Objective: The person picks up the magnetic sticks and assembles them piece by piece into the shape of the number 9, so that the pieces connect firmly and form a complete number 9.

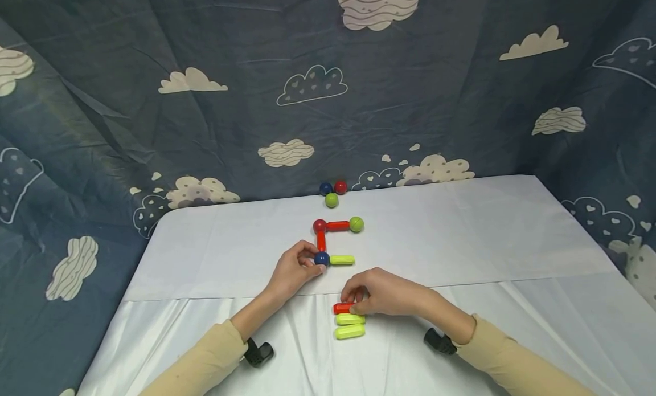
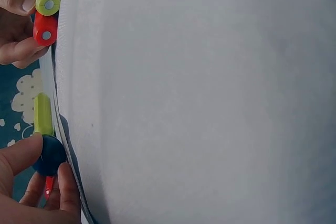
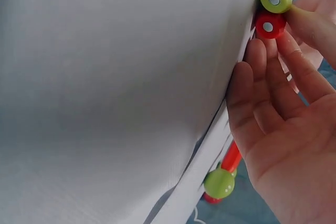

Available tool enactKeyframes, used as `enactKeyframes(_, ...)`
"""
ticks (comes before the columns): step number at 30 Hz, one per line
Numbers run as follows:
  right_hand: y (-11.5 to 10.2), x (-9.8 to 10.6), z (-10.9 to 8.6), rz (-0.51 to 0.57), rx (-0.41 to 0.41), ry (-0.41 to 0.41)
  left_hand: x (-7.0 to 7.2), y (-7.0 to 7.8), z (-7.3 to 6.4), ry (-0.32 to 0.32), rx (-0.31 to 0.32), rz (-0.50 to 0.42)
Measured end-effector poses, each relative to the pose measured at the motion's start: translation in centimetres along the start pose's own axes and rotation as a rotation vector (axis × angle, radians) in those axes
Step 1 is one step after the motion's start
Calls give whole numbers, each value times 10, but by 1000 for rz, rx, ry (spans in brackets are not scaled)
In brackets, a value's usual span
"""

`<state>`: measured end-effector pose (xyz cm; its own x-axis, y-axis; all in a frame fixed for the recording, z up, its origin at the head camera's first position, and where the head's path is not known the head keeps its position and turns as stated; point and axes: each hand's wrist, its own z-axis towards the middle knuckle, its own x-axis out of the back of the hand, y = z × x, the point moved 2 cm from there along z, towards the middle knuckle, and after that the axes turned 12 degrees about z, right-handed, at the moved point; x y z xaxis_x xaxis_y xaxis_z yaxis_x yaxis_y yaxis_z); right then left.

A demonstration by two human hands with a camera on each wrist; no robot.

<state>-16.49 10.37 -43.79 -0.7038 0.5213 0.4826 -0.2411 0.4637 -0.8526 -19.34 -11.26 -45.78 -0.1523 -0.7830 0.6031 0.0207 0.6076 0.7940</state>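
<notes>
My left hand [image 1: 293, 272] pinches a blue ball [image 1: 322, 259] between thumb and fingers. From that ball a yellow-green rod [image 1: 342, 260] extends to the right, and a red rod [image 1: 321, 241] leads away to a red ball [image 1: 320, 226]. Another red rod [image 1: 337, 226] joins the red ball to a green ball [image 1: 356, 224]. Nearer the front, my right hand [image 1: 381, 293] holds a loose red rod [image 3: 271, 25] by thumb and fingertips. Two yellow-green rods [image 1: 351, 319] lie beside it; round silver ends show on the rods in the wrist views.
At the table's back edge sit three loose balls: blue [image 1: 326, 188], red [image 1: 340, 187] and green [image 1: 331, 200]. A white cloth [image 1: 461, 236] covers the table. Behind it hangs a dark curtain [image 1: 246, 117] with cloud prints.
</notes>
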Motion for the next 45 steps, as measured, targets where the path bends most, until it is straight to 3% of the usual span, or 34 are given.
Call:
enactKeyframes(8, 1, 2, -1, 27, 4, 32, -1, -1, 0, 1, -8, 3)
enactKeyframes(16, 15, 19, -3, 254, -16, 70, -2, -2, 1, 13, -7, 20)
enactKeyframes(27, 32, 49, 0, 433, -102, 200, -1, 0, 1, 11, -22, 29)
enactKeyframes(36, 39, 66, 16, 421, -188, 413, -1, 0, 2, 12, -21, 34)
enactKeyframes(45, 37, 67, 32, 368, -283, 504, 0, 0, 2, 4, -25, 27)
